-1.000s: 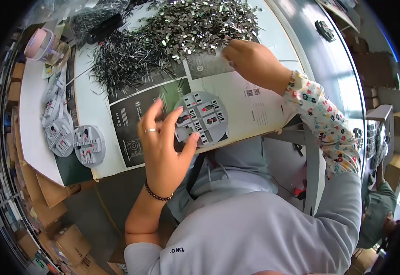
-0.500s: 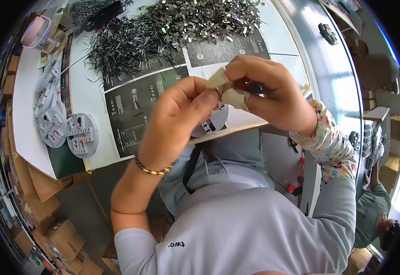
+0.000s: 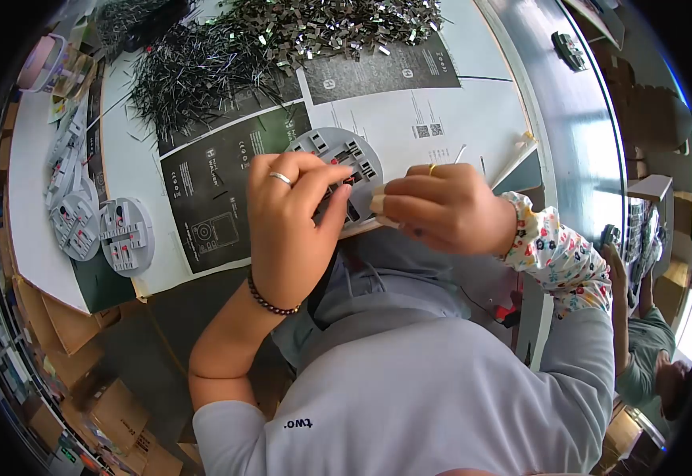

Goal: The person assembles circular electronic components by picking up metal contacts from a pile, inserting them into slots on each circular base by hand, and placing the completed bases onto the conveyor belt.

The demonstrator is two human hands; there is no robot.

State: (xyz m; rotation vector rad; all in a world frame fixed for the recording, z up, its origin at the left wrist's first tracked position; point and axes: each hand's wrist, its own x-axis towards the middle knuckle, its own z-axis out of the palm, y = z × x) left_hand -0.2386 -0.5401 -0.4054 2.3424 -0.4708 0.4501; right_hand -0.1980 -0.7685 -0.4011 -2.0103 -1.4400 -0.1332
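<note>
A round grey plastic base [image 3: 368, 147] with slots and small red and black parts sits at the table's front edge. My left hand [image 3: 294, 210] is over its left side, with thumb and index tips slightly apart near a red part; I see nothing held between them. To the right, my right hand [image 3: 453, 208] is closed, its fingers bent together beside the base. Pale wrapping [image 3: 379, 202] shows at its fingertips; whatever the fingers hold is hidden.
Thin dark metal strips [image 3: 195, 75] and small shiny metal pieces [image 3: 338, 28] are heaped at the back. Black-and-white printed sheets [image 3: 203, 190] cover the table. More grey bases [image 3: 128, 238] lie at the left. A co-worker [image 3: 651, 349] is at the far right.
My hands were together, raised, with a pale strip between them. They have since parted and lowered, the left to the base, the right beside it. More of the base now shows.
</note>
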